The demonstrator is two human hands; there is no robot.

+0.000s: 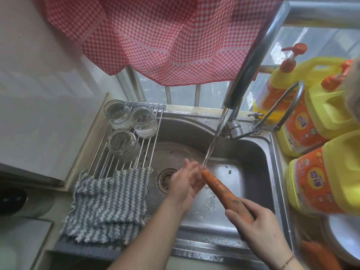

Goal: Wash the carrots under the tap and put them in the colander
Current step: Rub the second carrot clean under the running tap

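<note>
Over the sink (259, 156), the left hand (185, 184) has straight fingers touching the carrot (220, 190) tip beneath the tap (235, 98) stream. The carrot slants up-left toward the drain, orange, wet, dark-speckled. The right hand (259, 228) fingers grip its thick end.

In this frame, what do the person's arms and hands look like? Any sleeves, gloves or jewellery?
Both forearms are bare with no sleeves in view, and both hands are ungloved. The right hand has a thin dark bracelet at its wrist. The left hand shows no rings or bands, and its wrist is plain. No watch is visible.
</note>
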